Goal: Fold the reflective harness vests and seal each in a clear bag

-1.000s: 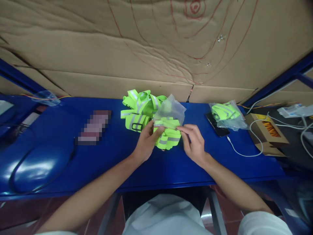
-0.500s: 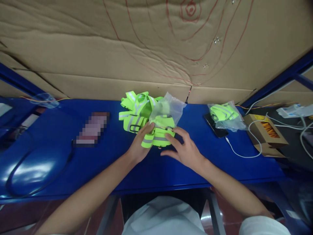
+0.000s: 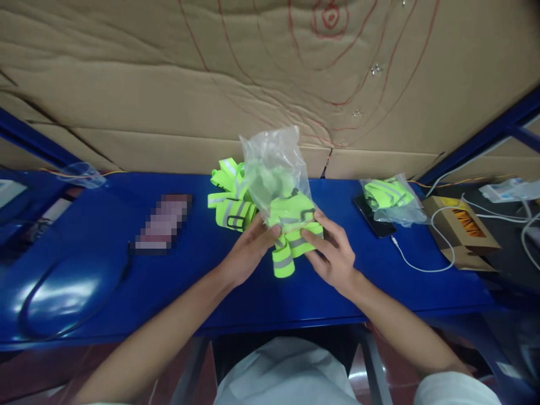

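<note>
Between my hands is a folded neon-yellow reflective strap (image 3: pixel 297 241) with grey stripes and a black buckle, partly inside a clear plastic bag (image 3: pixel 276 149). My left hand (image 3: pixel 251 247) pinches the bag's mouth and the strap's left side, thumb on top. My right hand (image 3: pixel 335 250) grips the right side of the strap by the buckle, fingers over the front. One loop of strap hangs below the bag's opening. Behind my left hand, another bundle of reflective straps (image 3: pixel 230 194) with a black buckle lies on the blue table (image 3: pixel 177 292).
On the right, a bagged reflective strap (image 3: pixel 388 193) rests on a black phone (image 3: pixel 373 219) near a white cable (image 3: pixel 415 268). An open cardboard box (image 3: pixel 462 236) stands beyond it. A pixelated phone-shaped object (image 3: pixel 162 222) lies left. A cardboard wall (image 3: pixel 169 95) backs the table.
The held strap and bag have moved right and tilted, with the bag now standing taller. My right hand has closed onto the strap, and the loose loop hangs lower.
</note>
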Available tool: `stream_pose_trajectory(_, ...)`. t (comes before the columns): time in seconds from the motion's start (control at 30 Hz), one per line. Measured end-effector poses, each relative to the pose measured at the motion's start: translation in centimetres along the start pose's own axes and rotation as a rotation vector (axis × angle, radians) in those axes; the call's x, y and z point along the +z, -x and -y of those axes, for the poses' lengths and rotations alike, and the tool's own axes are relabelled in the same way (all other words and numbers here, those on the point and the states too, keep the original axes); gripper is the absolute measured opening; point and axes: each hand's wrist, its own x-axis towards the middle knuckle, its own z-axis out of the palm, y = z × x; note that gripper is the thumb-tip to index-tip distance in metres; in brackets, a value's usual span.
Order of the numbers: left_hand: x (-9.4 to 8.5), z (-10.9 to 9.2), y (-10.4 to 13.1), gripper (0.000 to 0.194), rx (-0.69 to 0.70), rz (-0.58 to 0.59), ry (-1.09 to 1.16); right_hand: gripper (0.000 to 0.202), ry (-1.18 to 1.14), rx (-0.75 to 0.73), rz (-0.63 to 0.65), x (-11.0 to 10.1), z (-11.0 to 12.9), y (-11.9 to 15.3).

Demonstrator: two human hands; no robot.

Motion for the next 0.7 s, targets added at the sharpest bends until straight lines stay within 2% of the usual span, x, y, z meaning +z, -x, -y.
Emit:
stream_pose_trajectory(0.1,0.0,0.0,-0.1,0.058,-0.010,0.034,0.085,0.065,-0.054,-0.024,-0.020,0.2,-0.2,-0.1)
stream_pose_trajectory(0.27,0.0,-0.2,-0.2,0.059,-0.034,0.041,0.195,0.065,-0.058,-0.027,-0.074,1.8,-0.1,-0.3)
stream_pose_trajectory(0.37,-0.1,-0.3,-0.3,0.051,-0.026,0.065,0.236,0.067,-0.057,0.001,-0.060,2.2,0.2,-0.4)
stream_pose_trajectory(0.43,-0.1,0.0,-0.3,0.048,-0.026,0.080,0.242,0.067,-0.013,-0.053,0.000,1.7,0.3,-0.6)
stream_pose_trajectory(0.53,-0.3,0.8,-0.4,0.052,-0.067,0.114,0.224,0.057,0.141,-0.212,0.102,0.7,0.5,-1.1)
stream_pose_trajectory(0.7,-0.5,1.7,-0.6,0.044,-0.185,0.176,0.267,0.032,0.264,-0.418,0.059,0.1,0.6,-1.9)
